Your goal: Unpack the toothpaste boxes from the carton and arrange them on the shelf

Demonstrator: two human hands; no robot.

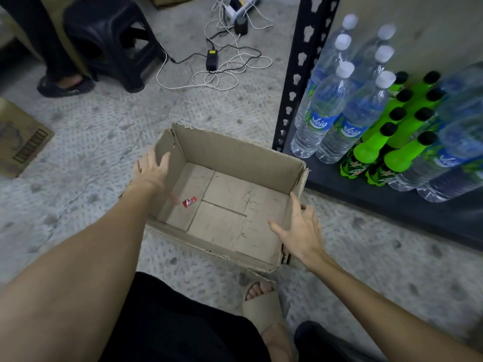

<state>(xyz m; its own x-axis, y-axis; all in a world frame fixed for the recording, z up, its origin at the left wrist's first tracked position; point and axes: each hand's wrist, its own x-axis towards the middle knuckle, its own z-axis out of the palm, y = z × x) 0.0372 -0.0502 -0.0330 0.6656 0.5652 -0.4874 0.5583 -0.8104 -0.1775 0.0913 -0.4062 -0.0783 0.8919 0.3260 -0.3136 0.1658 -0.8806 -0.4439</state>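
No toothpaste boxes are left in our carton (235,152) on the floor, only a small red scrap (188,201), so we think the unpacking is done; our left hand (151,169) and right hand (300,231) reach for its sides, fingers apart, holding nothing.

The carton (235,152) stands open-topped between the spread fingers of the left hand (151,168) and right hand (300,228), only a small red wrapper (189,201) on its floor. Beyond the right fingertips, water bottles (326,111) and green bottles (397,150) crowd the shelf (392,205), behind its black upright (295,74).
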